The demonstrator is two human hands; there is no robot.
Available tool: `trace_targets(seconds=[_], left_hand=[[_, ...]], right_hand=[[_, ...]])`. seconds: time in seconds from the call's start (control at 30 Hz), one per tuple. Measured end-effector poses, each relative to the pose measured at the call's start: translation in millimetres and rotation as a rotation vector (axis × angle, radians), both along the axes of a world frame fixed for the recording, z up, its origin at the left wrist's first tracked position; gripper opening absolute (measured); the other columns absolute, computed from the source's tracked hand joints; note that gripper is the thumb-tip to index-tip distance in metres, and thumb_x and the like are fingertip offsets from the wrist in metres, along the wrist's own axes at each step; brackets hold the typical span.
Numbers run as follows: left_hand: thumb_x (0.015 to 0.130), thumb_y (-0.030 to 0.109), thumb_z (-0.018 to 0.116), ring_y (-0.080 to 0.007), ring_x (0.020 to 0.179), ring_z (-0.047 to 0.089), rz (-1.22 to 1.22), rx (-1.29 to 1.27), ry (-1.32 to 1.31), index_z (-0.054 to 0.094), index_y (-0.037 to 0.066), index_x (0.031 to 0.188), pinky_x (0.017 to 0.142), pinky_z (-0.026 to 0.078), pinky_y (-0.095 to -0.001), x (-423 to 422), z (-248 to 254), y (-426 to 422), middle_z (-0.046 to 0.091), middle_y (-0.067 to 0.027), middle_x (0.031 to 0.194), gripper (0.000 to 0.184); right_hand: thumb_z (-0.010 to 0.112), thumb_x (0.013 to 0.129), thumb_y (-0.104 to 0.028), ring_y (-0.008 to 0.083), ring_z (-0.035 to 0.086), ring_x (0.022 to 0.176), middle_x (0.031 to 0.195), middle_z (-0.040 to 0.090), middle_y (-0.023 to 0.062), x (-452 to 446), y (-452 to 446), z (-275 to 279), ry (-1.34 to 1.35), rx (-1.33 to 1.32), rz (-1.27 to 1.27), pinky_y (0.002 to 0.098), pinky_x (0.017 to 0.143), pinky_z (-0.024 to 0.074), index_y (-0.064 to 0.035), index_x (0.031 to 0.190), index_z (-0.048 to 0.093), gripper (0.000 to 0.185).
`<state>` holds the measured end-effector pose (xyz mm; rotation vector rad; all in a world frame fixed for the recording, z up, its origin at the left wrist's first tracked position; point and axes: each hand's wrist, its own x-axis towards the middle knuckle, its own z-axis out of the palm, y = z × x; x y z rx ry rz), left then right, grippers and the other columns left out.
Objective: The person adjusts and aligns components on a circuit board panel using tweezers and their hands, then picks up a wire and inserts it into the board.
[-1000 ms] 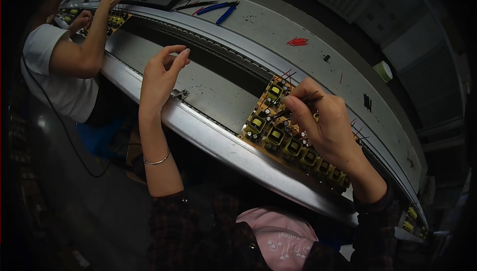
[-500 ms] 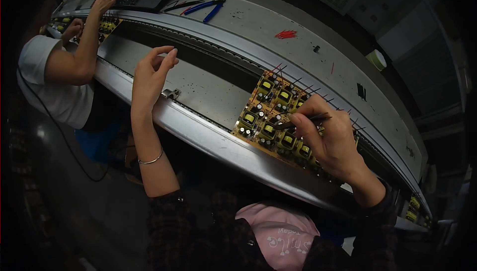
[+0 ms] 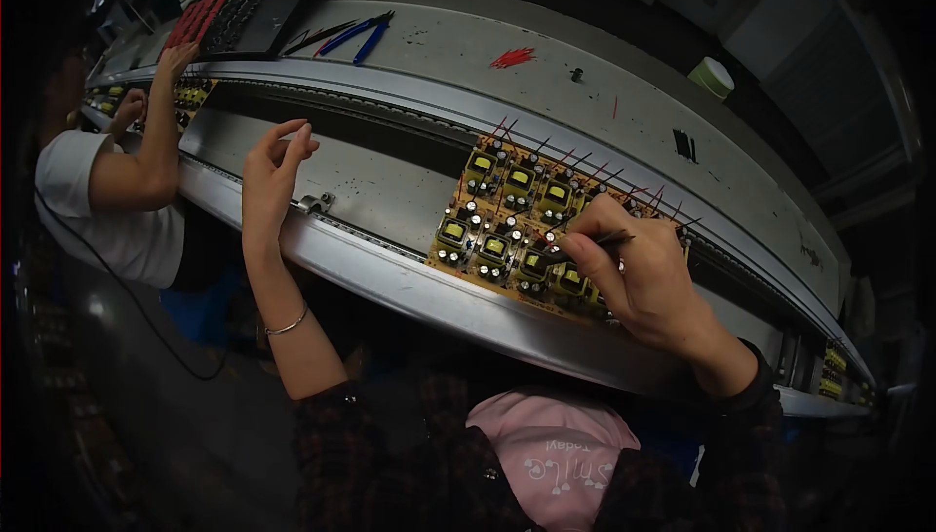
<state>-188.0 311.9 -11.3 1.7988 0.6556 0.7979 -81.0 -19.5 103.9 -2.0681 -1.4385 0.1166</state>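
My right hand is closed in a pinch on dark tweezers. Their tip is low over a circuit board, beside one of its yellow-wrapped transformers. The board carries rows of these transformers and small round capacitors, with thin red and black wires sticking up along its far edge. My hand hides part of the board's right side. To the left, my left hand is raised above the conveyor rail, fingers loosely bent and apart, with nothing visible in them.
The board lies across the conveyor's metal rails; a small metal clip sits on the near rail. On the far ledge are blue-handled cutters, red wires, black wires and a green-white roll. Another person's arm works at left.
The view has shifted, and the board appears further left. My right hand's tweezers are now beside a transformer further right along the board. My left hand appears slightly lower and further left.
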Motion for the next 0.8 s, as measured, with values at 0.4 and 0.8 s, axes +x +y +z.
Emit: trace_targets(seconds=[0.4,0.8], left_hand=[[0.09,0.029,0.061,-0.0185,0.085,0.064,-0.014,-0.005,0.022,0.062,-0.003,0.111,0.079,0.048,-0.025,3.9,0.5,0.6,0.068,-0.0135,0.087,0.038],[0.092,0.029,0.06,-0.0186,0.086,0.063,-0.006,0.005,0.045,0.061,-0.003,0.113,0.082,0.048,-0.026,2.2,-0.3,-1.9,0.067,-0.0133,0.087,0.039]], right_hand=[[0.058,0.086,-0.003,0.0148,0.041,0.049,0.066,0.053,0.0043,3.5,-38.9,5.6,-0.047,0.014,0.016,0.0266,0.048,0.0352,-0.0006,0.078,0.056,0.009],[0.06,0.086,-0.006,0.0166,0.046,0.047,0.062,0.054,0.0039,5.6,-72.9,14.1,-0.002,0.056,-0.087,0.0268,0.047,0.0371,-0.0029,0.079,0.055,0.01]])
